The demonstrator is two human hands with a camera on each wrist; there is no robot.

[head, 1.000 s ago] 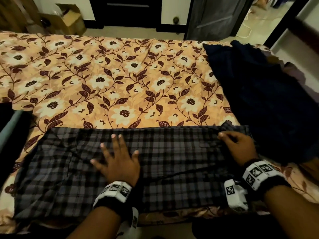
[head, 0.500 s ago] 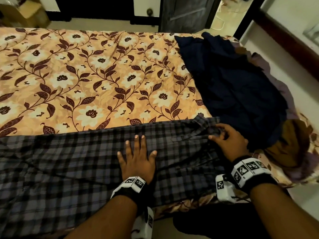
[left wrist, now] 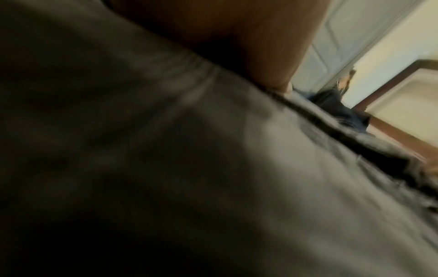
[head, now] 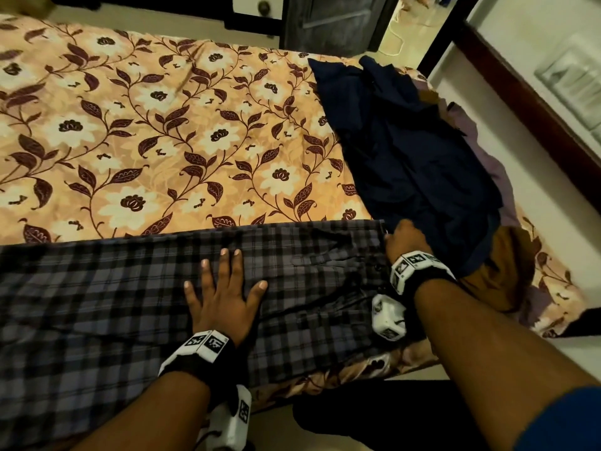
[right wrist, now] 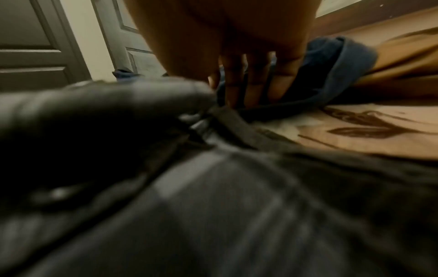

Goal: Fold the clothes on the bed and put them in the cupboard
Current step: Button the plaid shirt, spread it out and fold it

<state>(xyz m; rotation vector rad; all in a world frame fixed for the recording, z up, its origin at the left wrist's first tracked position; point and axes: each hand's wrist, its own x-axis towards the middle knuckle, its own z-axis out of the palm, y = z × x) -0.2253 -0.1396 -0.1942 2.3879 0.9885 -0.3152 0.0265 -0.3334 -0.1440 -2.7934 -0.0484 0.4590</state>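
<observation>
A grey plaid shirt lies spread flat along the near edge of the bed. My left hand rests flat on its middle, fingers spread and straight. The left wrist view shows only blurred plaid cloth close up. My right hand is at the shirt's right end, knuckles up and fingers bent down out of sight. In the right wrist view its fingers reach down behind the shirt's raised edge, thumb on the near side, pinching it. A dark navy garment lies just beyond that hand.
The floral orange bedspread stretches bare to the left and back. A brown garment and a purple cloth lie at the bed's right edge. A dark door stands behind the bed, and the floor runs along the right.
My left hand has slid right along the shirt, still flat. My right hand has moved to the shirt's outer right edge, its fingers now tucked under. The view has swung right.
</observation>
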